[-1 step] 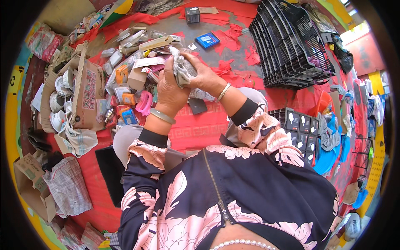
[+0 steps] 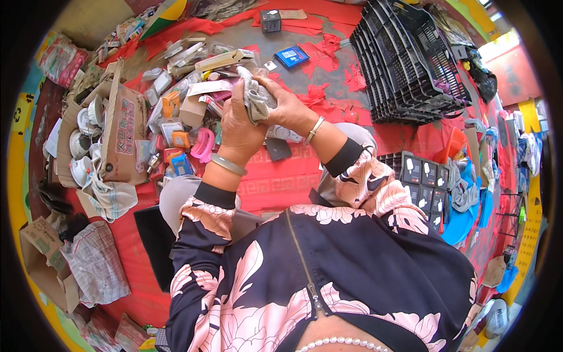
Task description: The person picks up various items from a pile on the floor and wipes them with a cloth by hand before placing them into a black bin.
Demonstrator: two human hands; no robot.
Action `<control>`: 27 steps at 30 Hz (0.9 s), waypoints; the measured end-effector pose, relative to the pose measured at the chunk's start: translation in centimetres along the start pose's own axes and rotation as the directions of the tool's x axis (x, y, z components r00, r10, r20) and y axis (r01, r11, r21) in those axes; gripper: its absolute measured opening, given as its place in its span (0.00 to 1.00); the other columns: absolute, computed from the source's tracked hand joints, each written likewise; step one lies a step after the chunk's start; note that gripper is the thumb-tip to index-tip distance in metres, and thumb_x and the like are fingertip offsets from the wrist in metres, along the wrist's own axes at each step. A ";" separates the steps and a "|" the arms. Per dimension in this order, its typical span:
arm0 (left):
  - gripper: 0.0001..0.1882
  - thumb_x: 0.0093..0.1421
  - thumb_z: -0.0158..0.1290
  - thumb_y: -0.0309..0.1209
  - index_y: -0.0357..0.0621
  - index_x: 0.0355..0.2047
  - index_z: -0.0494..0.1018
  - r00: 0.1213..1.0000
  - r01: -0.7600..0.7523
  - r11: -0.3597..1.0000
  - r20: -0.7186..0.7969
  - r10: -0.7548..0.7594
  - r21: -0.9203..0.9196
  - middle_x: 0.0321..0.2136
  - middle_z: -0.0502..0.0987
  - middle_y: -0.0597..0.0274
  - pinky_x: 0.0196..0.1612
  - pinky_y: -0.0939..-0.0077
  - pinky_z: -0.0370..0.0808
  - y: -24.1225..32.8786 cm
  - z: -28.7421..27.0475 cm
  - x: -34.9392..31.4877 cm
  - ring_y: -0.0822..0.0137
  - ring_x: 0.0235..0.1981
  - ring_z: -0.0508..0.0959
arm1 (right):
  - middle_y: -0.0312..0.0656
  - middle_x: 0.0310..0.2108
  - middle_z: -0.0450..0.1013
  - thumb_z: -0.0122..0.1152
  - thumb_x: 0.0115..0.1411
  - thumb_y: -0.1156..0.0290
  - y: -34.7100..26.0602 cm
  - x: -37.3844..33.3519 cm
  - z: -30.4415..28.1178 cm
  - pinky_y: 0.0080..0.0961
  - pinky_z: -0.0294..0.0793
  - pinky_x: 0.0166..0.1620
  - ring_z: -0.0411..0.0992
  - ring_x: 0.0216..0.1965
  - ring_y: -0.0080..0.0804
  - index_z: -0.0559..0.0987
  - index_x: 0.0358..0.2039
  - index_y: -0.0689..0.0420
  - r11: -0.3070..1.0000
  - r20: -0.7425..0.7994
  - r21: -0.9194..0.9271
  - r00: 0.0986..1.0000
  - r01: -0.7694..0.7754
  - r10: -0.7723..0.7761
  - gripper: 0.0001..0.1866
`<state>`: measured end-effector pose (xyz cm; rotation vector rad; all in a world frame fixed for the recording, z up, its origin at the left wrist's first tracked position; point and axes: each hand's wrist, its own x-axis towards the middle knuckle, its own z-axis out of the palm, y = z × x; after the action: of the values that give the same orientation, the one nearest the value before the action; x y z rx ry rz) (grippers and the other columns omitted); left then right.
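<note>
Both hands are raised in front of me, closed around a crumpled grey-white cloth [image 2: 256, 101]. My left hand [image 2: 239, 128] grips its left side, fingers pointing up. From the right, my right hand [image 2: 288, 107] wraps over the cloth, its wrist bent inward. Whether anything sits inside the cloth is hidden by the folds and fingers. Just left of my left hand lies a pile of small packaged goods, with a pink curved plastic piece [image 2: 203, 145] nearest the wrist. Below my right hand are a white round-faced item [image 2: 282, 133] and a dark flat square [image 2: 278, 149].
At left stands a cardboard box [image 2: 124, 126] holding white bowls [image 2: 80, 144]. Stacked black plastic crates [image 2: 404, 64] rise at the far right. A blue flat box [image 2: 292, 57] lies beyond my hands. Several small black boxes [image 2: 423, 185] sit beside my right elbow. Red sheeting [image 2: 275, 182] covers the floor.
</note>
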<state>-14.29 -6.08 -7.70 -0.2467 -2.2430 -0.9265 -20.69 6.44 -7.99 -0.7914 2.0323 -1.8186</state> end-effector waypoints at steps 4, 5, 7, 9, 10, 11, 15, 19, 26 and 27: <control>0.52 0.39 0.61 0.26 0.39 0.60 0.40 0.998 -0.055 0.997 0.007 0.055 -0.050 0.39 0.72 0.47 0.41 0.59 0.69 -0.4 0.2 -0.1 0.47 0.37 0.72 | 0.52 0.44 0.70 0.63 0.43 0.55 0.6 -0.2 0.6 0.29 0.66 0.48 0.69 0.46 0.43 0.64 0.54 0.54 0.962 -0.127 -0.215 0.972 0.169 -0.199 0.38; 0.53 0.39 0.62 0.27 0.39 0.61 0.39 0.999 -0.028 0.996 0.017 0.030 -0.084 0.40 0.72 0.47 0.41 0.60 0.69 -0.5 0.3 -0.2 0.47 0.38 0.72 | 0.52 0.43 0.70 0.61 0.44 0.55 0.4 -0.3 0.8 0.29 0.67 0.47 0.69 0.45 0.43 0.65 0.53 0.55 0.971 -0.149 -0.199 0.975 0.131 -0.162 0.35; 0.56 0.39 0.63 0.27 0.40 0.61 0.36 0.999 0.026 0.989 0.038 -0.020 -0.149 0.41 0.71 0.47 0.42 0.60 0.69 -0.7 0.4 -0.5 0.47 0.38 0.73 | 0.51 0.41 0.71 0.59 0.47 0.53 0.0 -0.6 1.2 0.29 0.68 0.46 0.70 0.44 0.44 0.68 0.50 0.56 0.985 -0.190 -0.167 0.978 0.054 -0.086 0.31; 0.57 0.39 0.64 0.29 0.40 0.62 0.35 0.999 -0.011 0.982 0.047 0.020 -0.187 0.42 0.71 0.47 0.43 0.61 0.69 -0.1 0.7 -0.2 0.47 0.39 0.72 | 0.48 0.38 0.73 0.57 0.50 0.56 1.8 0.0 1.2 0.28 0.68 0.44 0.72 0.41 0.40 0.71 0.47 0.56 0.996 -0.271 -0.050 0.959 0.068 -0.079 0.26; 0.58 0.39 0.64 0.30 0.40 0.62 0.35 0.998 -0.030 0.978 0.053 0.042 -0.208 0.42 0.71 0.46 0.43 0.61 0.69 0.2 0.9 0.0 0.47 0.40 0.72 | 0.46 0.36 0.74 0.56 0.51 0.58 2.9 0.2 1.1 0.28 0.69 0.43 0.72 0.40 0.38 0.72 0.46 0.56 0.997 -0.313 0.009 0.947 0.078 -0.072 0.23; 0.59 0.38 0.65 0.32 0.40 0.62 0.35 0.998 -0.027 0.981 0.057 0.038 -0.192 0.43 0.70 0.46 0.44 0.61 0.68 0.2 0.9 0.0 0.48 0.41 0.72 | 0.40 0.33 0.74 0.53 0.56 0.60 2.5 0.2 1.5 0.23 0.70 0.38 0.72 0.35 0.24 0.74 0.43 0.57 0.975 -0.357 0.123 0.925 0.188 -0.133 0.18; 0.57 0.38 0.66 0.33 0.40 0.62 0.39 0.996 -0.051 0.991 0.072 0.060 -0.127 0.44 0.70 0.47 0.45 0.61 0.67 1.1 0.8 -0.4 0.50 0.42 0.71 | 0.35 0.32 0.73 0.52 0.59 0.64 2.9 1.1 -0.4 0.15 0.71 0.34 0.69 0.31 0.15 0.74 0.37 0.61 0.884 -0.326 0.457 0.943 0.102 0.060 0.13; 0.55 0.37 0.66 0.31 0.40 0.61 0.42 0.999 0.016 0.973 0.052 -0.004 -0.230 0.44 0.70 0.48 0.46 0.62 0.68 1.3 0.1 -0.9 0.51 0.43 0.71 | 0.37 0.32 0.73 0.56 0.57 0.66 1.6 0.4 -1.0 0.23 0.73 0.34 0.72 0.31 0.24 0.75 0.38 0.59 0.728 -0.253 0.686 0.932 -0.017 0.260 0.12; 0.38 0.45 0.63 0.28 0.35 0.55 0.57 0.897 0.089 0.961 -0.398 -0.191 -0.261 0.46 0.70 0.54 0.46 0.73 0.69 -0.5 -11.1 -1.1 0.64 0.44 0.71 | 0.39 0.31 0.73 0.58 0.55 0.59 6.0 1.1 -5.1 0.31 0.73 0.34 0.73 0.32 0.30 0.74 0.35 0.60 0.642 -0.206 0.742 0.847 -0.192 0.491 0.16; 0.33 0.48 0.60 0.27 0.35 0.53 0.59 0.824 0.152 0.920 -0.467 -0.321 -0.362 0.45 0.70 0.57 0.44 0.76 0.70 -1.5 -14.0 -2.5 0.67 0.42 0.72 | 0.39 0.32 0.73 0.57 0.56 0.61 6.2 1.3 -5.6 0.31 0.74 0.35 0.73 0.33 0.30 0.74 0.36 0.59 0.654 -0.204 0.731 0.852 -0.195 0.482 0.15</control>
<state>-5.62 -16.52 -3.06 0.1477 -1.6398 -1.3071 -26.12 10.48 -12.98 0.1899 1.3173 -2.3499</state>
